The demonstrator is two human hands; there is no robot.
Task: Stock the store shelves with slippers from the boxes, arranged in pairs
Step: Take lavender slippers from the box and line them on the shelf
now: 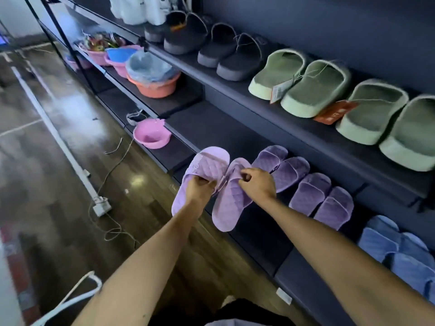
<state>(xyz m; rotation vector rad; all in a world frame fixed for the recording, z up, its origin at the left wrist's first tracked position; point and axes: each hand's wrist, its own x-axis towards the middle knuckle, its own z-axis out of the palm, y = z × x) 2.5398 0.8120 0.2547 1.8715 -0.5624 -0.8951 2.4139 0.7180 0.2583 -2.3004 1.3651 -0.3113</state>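
Two light purple quilted slippers hang over the front edge of the lower dark shelf (pixel 259 231). My left hand (pixel 199 188) grips the left slipper (pixel 207 164) by its strap. My right hand (pixel 257 184) pinches the strap of the right slipper (pixel 229 208). The two slippers touch at their inner sides, toes pointing into the shelf. Just to their right on the same shelf stand two darker purple pairs (pixel 280 164) (pixel 322 201), then a blue pair (pixel 397 250).
The upper shelf (pixel 235 90) carries black slippers (pixel 226 52) and green tagged slippers (pixel 303 83). Pink, blue and orange plastic basins (pixel 150 74) fill shelves to the left; one pink basin (pixel 150 135) sits low. Cables and a power strip (pixel 101 205) lie on the wooden floor.
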